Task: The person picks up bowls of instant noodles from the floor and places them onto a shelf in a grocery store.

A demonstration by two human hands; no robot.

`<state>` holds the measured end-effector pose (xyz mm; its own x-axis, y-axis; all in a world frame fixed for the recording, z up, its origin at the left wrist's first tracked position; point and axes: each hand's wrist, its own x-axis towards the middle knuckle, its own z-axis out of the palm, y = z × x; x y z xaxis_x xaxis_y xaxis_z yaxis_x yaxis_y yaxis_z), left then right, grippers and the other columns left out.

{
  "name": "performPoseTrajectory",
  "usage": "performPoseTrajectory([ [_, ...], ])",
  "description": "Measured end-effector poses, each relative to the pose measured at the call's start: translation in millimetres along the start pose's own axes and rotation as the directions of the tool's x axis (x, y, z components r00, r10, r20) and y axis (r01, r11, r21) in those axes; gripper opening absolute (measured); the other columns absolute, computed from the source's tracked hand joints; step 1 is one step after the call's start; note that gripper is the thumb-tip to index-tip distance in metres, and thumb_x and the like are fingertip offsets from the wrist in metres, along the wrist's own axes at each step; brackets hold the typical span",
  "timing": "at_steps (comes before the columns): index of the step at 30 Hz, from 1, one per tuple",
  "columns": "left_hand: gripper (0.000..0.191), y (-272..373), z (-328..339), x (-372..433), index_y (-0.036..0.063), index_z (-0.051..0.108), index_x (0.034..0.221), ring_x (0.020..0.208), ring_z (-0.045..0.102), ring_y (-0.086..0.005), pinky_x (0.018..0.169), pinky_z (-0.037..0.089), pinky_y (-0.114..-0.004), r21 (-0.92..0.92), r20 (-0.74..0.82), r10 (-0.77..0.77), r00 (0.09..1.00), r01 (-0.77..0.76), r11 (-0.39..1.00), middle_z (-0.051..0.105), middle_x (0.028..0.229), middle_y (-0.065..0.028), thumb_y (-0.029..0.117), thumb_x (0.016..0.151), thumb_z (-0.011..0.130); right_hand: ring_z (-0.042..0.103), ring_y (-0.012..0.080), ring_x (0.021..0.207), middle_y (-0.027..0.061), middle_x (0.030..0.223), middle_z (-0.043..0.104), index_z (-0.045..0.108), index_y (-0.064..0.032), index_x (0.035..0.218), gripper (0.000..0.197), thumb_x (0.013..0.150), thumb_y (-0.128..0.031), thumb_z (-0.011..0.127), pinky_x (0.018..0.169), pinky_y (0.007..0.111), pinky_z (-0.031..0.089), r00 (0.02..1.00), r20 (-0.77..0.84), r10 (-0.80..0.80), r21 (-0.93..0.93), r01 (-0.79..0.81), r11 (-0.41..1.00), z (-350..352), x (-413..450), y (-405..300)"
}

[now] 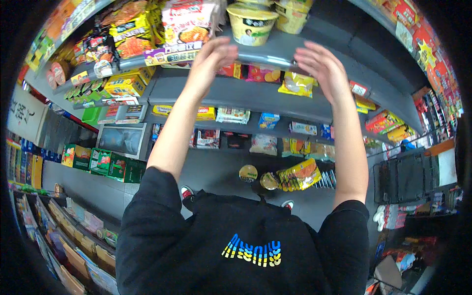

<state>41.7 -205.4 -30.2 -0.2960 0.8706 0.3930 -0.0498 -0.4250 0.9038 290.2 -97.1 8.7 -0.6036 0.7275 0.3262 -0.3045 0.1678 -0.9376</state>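
Both of my hands reach up to the front edge of an upper shelf, apart from each other and slightly blurred. My left hand is empty with curved fingers, in front of white bags of instant noodles. My right hand, also empty, has its fingers spread a little at the shelf edge. Between and beyond them stands a pale yellow instant-noodle bowl, with another yellow bowl behind it to the right. Neither hand appears to touch a bowl.
Lower shelves hold a yellow snack bag and several boxes. On the floor by my feet are two round tubs and a row of yellow noodle packs. Green cartons stand left; a dark folding chair is right.
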Motion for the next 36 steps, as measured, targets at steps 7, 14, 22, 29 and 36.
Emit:
performPoseTrajectory([
  [7, 0.031, -98.9, -51.7, -145.6, 0.0086, 0.043, 0.063, 0.044, 0.038, -0.0102, 0.047, 0.035, -0.024, 0.018, -0.086, -0.54, 0.837, 0.543, 0.839, 0.038, 0.048, -0.0002, 0.027, 0.088, 0.042, 0.059, 0.0194, 0.079, 0.0133, 0.089, 0.06, 0.048, 0.0028, 0.105, 0.033, 0.08, -0.019, 0.046, 0.073, 0.029, 0.045, 0.818, -0.281, 0.501, 0.099, -0.495, 0.863, -84.5, -194.3, 71.3],
  [14, 0.016, -178.8, -20.8, -239.4, 0.007, 0.051, 0.08, 0.053, 0.042, -0.0067, 0.053, 0.04, -0.022, 0.131, -0.2, -0.862, 0.466, 0.885, 0.447, 0.044, 0.06, 0.0021, 0.023, 0.084, 0.05, 0.058, 0.0196, 0.075, 0.0137, 0.089, 0.058, 0.049, -0.002, 0.104, 0.031, 0.082, -0.023, 0.046, 0.065, 0.028, 0.047, 0.394, -0.384, 0.835, 0.477, -0.69, 0.545, -86.0, -360.3, 199.6],
  [22, 0.029, -300.8, 44.8, -255.6, 0.0038, 0.05, 0.106, 0.081, 0.053, -0.011, 0.069, 0.043, -0.023, 0.354, 0.035, -0.983, 0.179, 0.918, 0.18, 0.056, 0.092, -0.0044, 0.02, 0.082, 0.048, 0.057, 0.0198, 0.075, 0.0107, 0.086, 0.057, 0.049, -0.0042, 0.1, 0.028, 0.081, -0.025, 0.048, 0.067, 0.03, 0.046, 0.13, -0.299, 0.945, 0.667, -0.68, 0.305, -77.6, -409.2, 331.8],
  [29, 0.028, -450.5, 68.9, -299.3, 0.0037, 0.053, 0.102, 0.083, 0.053, -0.0146, 0.069, 0.042, -0.027, 0.548, -0.076, -0.986, 0.147, 0.833, 0.082, 0.057, 0.093, -0.0056, 0.02, 0.079, 0.051, 0.054, 0.0172, 0.073, 0.0068, 0.084, 0.055, 0.049, -0.0067, 0.097, 0.029, 0.077, -0.027, 0.052, 0.064, 0.029, 0.044, 0.081, -0.316, 0.945, 0.626, -0.731, 0.272, -98.1, -424.8, 429.9],
  [36, 0.039, -557.7, 25.3, -341.3, 0.0038, 0.051, 0.108, 0.1, 0.046, -0.0307, 0.084, 0.037, -0.035, 0.582, -0.288, -0.916, 0.28, 0.811, 0.065, 0.051, 0.109, -0.0151, 0.028, 0.078, 0.045, 0.049, 0.0201, 0.097, 0.0062, 0.109, 0.049, 0.042, -0.0106, 0.118, 0.048, 0.077, -0.033, 0.051, 0.079, 0.034, 0.04, 0.098, -0.241, 0.966, 0.614, -0.755, 0.229, -88.5, -426.6, 557.7],
])
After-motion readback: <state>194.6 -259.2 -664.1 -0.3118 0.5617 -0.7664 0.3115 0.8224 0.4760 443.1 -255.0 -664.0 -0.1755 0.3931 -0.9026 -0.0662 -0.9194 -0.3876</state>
